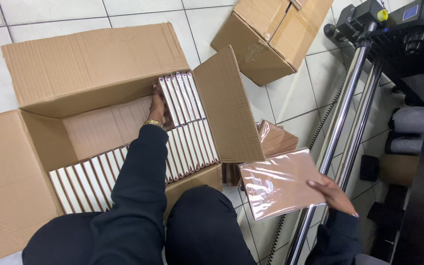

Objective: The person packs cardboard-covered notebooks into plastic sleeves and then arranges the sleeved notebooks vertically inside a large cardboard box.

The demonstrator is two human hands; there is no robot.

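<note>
From the head view, we are looking down at one large open carton [35,162] of brown corrugated board, its four flaps folded out, sitting on a white tiled floor [50,14]. Inside it, slim books [187,127] are standing on edge in rows, their cream page edges showing between dark covers; we are counting about five in the far row, roughly eight in the middle one and some ten in the near row at left. Our left hand [157,105], with a gold bracelet at the wrist, is reaching into the carton, its grip pressing against the end of the far row; we cannot tell whether the fingers are closing around a book. Our right hand [332,194] is gripping one flat wrapped book [278,184], glossy under clear film, held out beside the carton. A small stack [276,137] of more wrapped books is lying on the floor behind it. A second, closed carton [271,34] is sitting farther off. Two metal rollers [349,113] are slanting past on the right.
</note>
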